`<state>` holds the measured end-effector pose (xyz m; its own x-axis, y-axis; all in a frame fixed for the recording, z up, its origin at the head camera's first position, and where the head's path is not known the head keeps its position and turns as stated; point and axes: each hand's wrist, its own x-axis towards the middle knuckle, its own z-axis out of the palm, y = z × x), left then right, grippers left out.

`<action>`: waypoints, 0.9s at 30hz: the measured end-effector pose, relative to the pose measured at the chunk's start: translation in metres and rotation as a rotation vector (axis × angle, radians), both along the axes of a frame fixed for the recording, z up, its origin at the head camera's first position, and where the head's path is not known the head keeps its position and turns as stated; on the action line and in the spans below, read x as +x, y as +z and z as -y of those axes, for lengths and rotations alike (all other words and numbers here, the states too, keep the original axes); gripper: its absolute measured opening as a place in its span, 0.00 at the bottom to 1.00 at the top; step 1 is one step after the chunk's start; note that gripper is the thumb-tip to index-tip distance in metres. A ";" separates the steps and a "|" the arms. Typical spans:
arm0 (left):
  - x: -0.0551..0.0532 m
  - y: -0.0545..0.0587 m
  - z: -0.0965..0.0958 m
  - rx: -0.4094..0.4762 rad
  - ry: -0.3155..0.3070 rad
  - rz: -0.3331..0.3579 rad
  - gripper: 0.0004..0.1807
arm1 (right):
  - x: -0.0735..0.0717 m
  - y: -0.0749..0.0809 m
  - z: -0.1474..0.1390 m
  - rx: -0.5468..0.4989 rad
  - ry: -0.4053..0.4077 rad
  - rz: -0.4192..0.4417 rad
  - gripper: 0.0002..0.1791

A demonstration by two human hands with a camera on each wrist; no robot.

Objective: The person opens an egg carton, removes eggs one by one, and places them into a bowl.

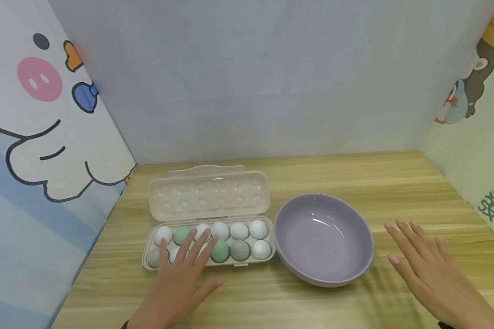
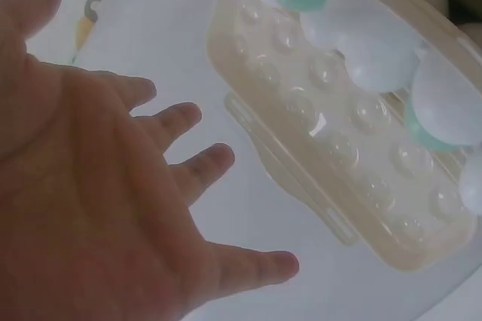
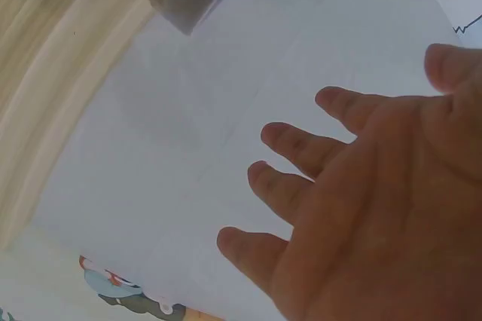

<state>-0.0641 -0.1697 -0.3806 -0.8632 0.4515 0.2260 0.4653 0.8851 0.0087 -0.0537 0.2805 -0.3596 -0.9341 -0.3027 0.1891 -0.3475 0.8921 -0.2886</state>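
An egg carton point(image 1: 209, 216) of cream plastic lies with its lid raised on the wooden table. Two rows of eggs fill it, among them white ones such as the white egg point(image 1: 258, 229), a green egg point(image 1: 220, 251) and a grey egg point(image 1: 240, 250). My left hand point(image 1: 179, 278) hovers over the carton's front left, fingers spread, hiding some eggs. Right of the carton stands a purple bowl point(image 1: 323, 242) with nothing in it. My right hand point(image 1: 434, 274) is held to the right of the bowl, fingers straight, apart from it. Both palms point(image 2: 98, 200) point(image 3: 376, 215) are bare in the wrist views.
The wood-grain table point(image 1: 247, 299) runs back to a pale wall cloth point(image 1: 271, 82). A cartoon-printed cloth point(image 1: 45, 137) bounds the left side, and another printed cloth point(image 1: 469, 151) bounds the right.
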 end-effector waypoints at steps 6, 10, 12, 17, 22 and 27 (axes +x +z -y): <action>-0.020 -0.001 -0.021 0.028 -0.148 -0.047 0.41 | -0.027 -0.005 0.000 -0.124 0.063 -0.023 0.29; -0.038 -0.005 -0.039 0.004 -0.241 -0.050 0.39 | -0.047 -0.014 0.000 -0.220 0.094 -0.015 0.29; -0.045 -0.008 -0.047 -0.020 -0.273 -0.051 0.36 | -0.056 -0.019 0.001 -0.248 0.106 -0.005 0.29; -0.060 -0.016 -0.065 -0.041 -0.341 -0.092 0.28 | -0.072 -0.030 0.005 -0.314 0.118 0.036 0.30; -0.070 -0.024 -0.075 -0.016 -0.388 -0.140 0.21 | -0.083 -0.038 0.012 -0.357 0.122 0.084 0.33; -0.074 -0.030 -0.080 -0.041 -0.392 -0.152 0.18 | -0.089 -0.047 0.020 -0.448 0.156 0.108 0.34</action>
<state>-0.1384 -0.0901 -0.4103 -0.5824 0.7505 0.3123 0.7602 0.6389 -0.1178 -0.1424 0.2603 -0.4063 -0.9055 -0.3516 0.2375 -0.4142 0.6112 -0.6744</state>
